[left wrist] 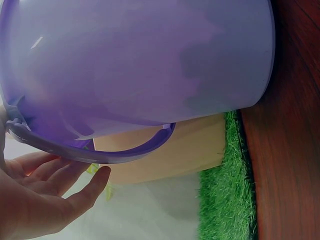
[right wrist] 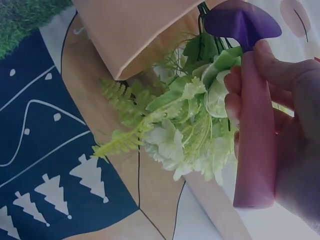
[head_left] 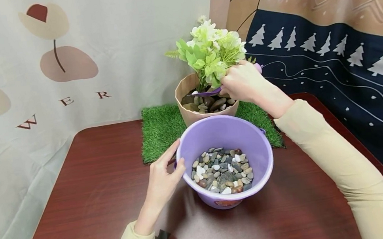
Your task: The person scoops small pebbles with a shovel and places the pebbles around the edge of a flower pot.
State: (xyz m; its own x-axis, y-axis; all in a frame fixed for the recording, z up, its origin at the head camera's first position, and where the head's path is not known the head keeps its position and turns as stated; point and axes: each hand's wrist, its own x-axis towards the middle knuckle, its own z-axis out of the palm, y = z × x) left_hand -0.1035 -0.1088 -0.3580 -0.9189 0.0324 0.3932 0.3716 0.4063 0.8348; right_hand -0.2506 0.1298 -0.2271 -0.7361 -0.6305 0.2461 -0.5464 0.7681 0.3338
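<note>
A purple bucket [head_left: 221,125] stands on the table, with many small pebbles [head_left: 221,173] at its bottom. My left hand [head_left: 161,179] holds the left side of its rim, with fingers outside the wall beside the bucket's handle [left wrist: 100,155]. My right hand [head_left: 244,79] grips a small garden trowel by its pink-purple handle [right wrist: 255,135]. The trowel's purple blade [head_left: 206,93] points left over a beige plant pot [head_left: 194,113]. Stones [head_left: 216,103] and a white-and-green flowering plant [head_left: 211,49] fill the pot. Whether the blade carries anything cannot be told.
The pot stands on a green artificial grass mat [head_left: 160,129], behind the bucket. A dark red-brown wooden table [head_left: 80,205] lies underneath. Printed cloths [head_left: 114,45] hang behind and to the right.
</note>
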